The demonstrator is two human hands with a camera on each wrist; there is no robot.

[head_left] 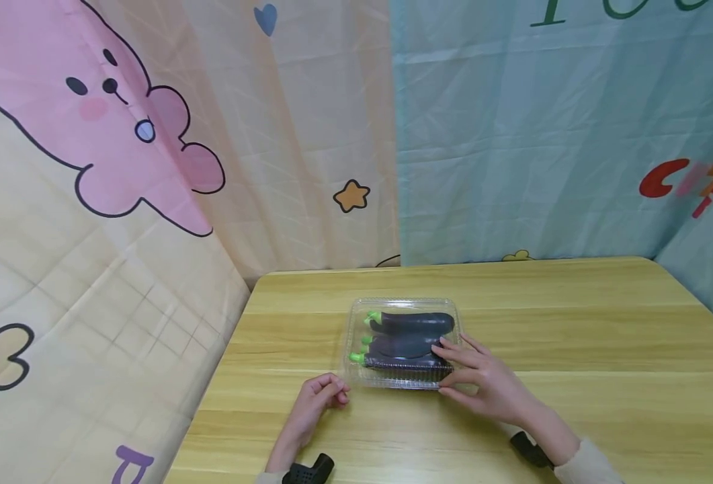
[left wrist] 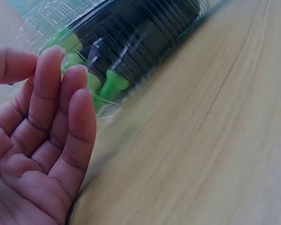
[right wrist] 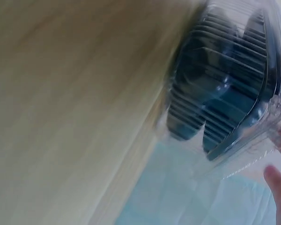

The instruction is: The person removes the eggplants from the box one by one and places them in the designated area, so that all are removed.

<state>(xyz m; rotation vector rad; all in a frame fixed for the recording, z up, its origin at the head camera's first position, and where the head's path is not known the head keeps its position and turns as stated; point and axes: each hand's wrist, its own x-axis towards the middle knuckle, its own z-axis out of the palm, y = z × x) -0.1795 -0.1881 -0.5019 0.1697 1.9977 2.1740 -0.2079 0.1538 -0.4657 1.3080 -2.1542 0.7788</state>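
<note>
A clear plastic box (head_left: 404, 384) with its lid down sits on the table, holding several dark purple eggplants (head_left: 410, 346) with green stem ends at the left. At its near right corner my right hand (head_left: 483, 380) has the rim between thumb and index, while the other fingers spread over the lid's right end. In the right wrist view the box (right wrist: 215, 89) fills the upper right, and only fingertips show at the edge. My left hand (head_left: 321, 398), fingers loosely bent and thumb against the index finger, is beside the near left corner, with nothing visible between its fingers (left wrist: 82, 112).
The wooden table (head_left: 574, 323) has its far edge behind the box. Printed curtains (head_left: 513, 134) hang behind it and along the left side. Black wrist mounts (head_left: 309, 469) sit on both wrists, low over the table.
</note>
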